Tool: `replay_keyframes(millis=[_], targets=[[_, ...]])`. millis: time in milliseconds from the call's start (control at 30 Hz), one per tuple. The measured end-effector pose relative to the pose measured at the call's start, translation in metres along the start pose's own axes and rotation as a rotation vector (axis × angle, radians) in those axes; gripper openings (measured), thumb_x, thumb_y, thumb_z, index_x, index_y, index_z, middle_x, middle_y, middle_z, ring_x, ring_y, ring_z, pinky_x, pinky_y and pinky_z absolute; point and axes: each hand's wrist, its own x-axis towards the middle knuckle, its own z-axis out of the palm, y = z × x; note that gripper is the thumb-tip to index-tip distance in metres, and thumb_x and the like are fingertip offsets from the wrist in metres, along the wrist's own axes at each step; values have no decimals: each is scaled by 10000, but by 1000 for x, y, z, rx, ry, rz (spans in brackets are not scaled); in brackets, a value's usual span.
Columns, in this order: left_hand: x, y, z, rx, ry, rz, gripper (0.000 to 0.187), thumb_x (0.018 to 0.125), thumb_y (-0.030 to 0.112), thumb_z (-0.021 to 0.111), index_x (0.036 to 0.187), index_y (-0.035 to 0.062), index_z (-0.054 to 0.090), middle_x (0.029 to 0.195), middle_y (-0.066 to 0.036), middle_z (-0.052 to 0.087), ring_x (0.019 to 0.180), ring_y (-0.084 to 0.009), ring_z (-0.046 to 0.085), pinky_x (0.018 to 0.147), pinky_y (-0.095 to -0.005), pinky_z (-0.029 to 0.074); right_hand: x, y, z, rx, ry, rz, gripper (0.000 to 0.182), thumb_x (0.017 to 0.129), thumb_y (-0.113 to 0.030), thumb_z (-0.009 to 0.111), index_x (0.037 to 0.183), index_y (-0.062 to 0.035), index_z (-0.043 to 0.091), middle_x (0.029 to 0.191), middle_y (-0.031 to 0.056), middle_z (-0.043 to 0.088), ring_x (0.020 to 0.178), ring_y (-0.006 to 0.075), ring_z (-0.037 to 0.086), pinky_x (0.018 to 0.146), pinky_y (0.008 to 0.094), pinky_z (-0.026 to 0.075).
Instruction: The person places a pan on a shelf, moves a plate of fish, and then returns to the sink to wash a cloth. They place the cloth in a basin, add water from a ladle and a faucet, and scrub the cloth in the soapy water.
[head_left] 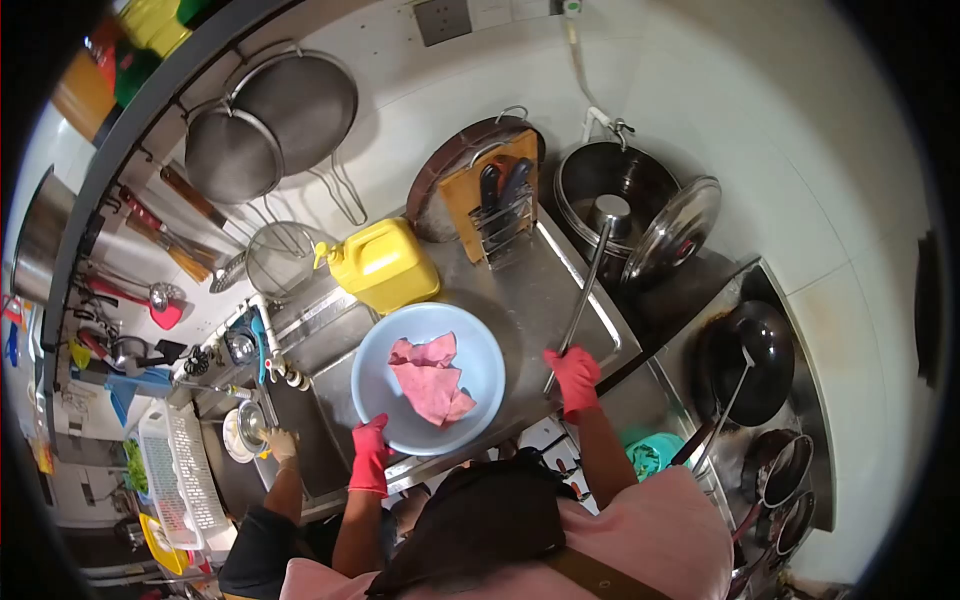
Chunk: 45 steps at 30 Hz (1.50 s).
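My left hand [370, 455], in a pink rubber glove, is closed on the near-left rim of a light blue basin [487, 350]. A crumpled pink cloth [432, 380] lies inside the basin. My right hand [574, 380], gloved the same way, is wrapped round the lower end of a long-handled metal ladle [583, 300]. The ladle slants away over the steel counter, its round head overlapping the near rim of a dark pot [570, 205]. A glass lid [680, 232] leans against that pot.
Behind the basin stands a yellow jug [385, 265]. Knives stand in a rack [505, 225] beside a wooden board [462, 205]. A black wok [748, 365] sits at the right. On the left, another person's hand [283, 445] reaches near a metal bowl [250, 425] by the tap [295, 377].
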Motion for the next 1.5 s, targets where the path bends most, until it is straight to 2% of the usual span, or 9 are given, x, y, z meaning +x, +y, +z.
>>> replay_keyframes(millis=[533,700,867,1000,1100,1167,1233,1300,1500], targets=[[-5,-30,74,-80,-205,-123,453,930,321,633,1226,-4,521,982,-171,676,640,-296,683,390,-368,560,160,-16,-44,399,243,194,327,930,-277,548,964,30,655,924,292,663,905,459,646,725,500,513],[-4,-24,70,-29,-230,-203,502,926,355,634,1246,-10,507,1006,-191,673,721,-343,698,457,-425,610,262,-12,-45,915,-234,273,141,885,-148,579,882,-30,657,678,137,600,653,240,640,532,348,499],[5,-33,68,-40,-260,-251,506,927,352,632,1261,-3,497,1015,-194,670,758,-351,699,469,-433,615,303,-7,-37,1466,-302,164,114,868,-80,633,770,-69,574,652,41,542,555,147,545,521,269,489],[-1,-25,70,-13,-228,-250,491,938,350,613,1236,-27,508,972,-202,675,688,-345,696,436,-417,598,313,1,-61,2108,-1099,817,164,832,-17,681,753,-93,559,653,-15,538,589,105,541,532,243,488],[-8,-17,72,10,-267,-254,491,947,357,594,1209,-50,516,900,-217,679,603,-344,686,408,-406,578,275,3,-85,2315,-1253,1001,172,882,-71,646,746,-123,554,619,-48,502,586,78,521,533,241,482],[-4,-17,70,36,-300,-272,492,953,362,581,1188,-66,522,847,-227,678,553,-344,676,391,-400,564,290,45,-27,1824,-735,77,266,939,-131,583,692,-149,484,590,-58,448,536,74,461,491,241,420],[-3,-14,68,78,-309,-275,494,955,369,574,1175,-71,526,823,-230,678,552,-346,678,394,-403,561,269,61,-24,1857,-778,-108,283,969,-154,545,697,-153,463,597,-59,435,528,71,441,489,242,395],[-1,-14,71,98,-316,-267,496,957,372,568,1166,-76,529,810,-231,677,557,-349,681,402,-409,561,191,30,-76,2485,-1471,375,214,971,-141,534,761,-136,493,641,-51,461,562,71,460,526,243,408],[-3,-9,71,95,-413,-267,512,961,375,561,1181,-86,517,827,-236,677,575,-374,682,437,-439,575,56,11,-155,2359,-1192,274,215,983,-119,525,780,-136,458,649,-76,390,549,49,394,514,225,345]])
